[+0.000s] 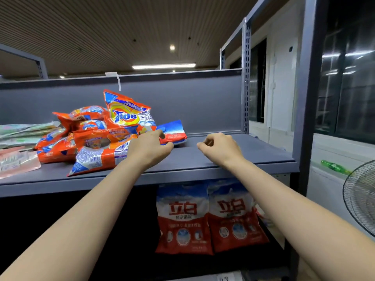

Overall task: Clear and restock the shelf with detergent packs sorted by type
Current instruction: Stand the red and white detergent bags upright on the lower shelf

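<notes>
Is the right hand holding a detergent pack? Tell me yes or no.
No. The right hand is curled over the bare shelf with nothing in it; the red-and-blue pack lies by the left hand.

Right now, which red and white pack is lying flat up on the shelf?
The one by the left hand: that red and white pack lies flat beside the orange pile; two others stand upright below.

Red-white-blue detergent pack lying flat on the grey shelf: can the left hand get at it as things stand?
Probably yes. The left hand is already at the red-white-blue detergent pack, fingers over its near edge, with nothing between them. The orange Tide packs crowd its left side only; the grey shelf to its right is bare.
</notes>
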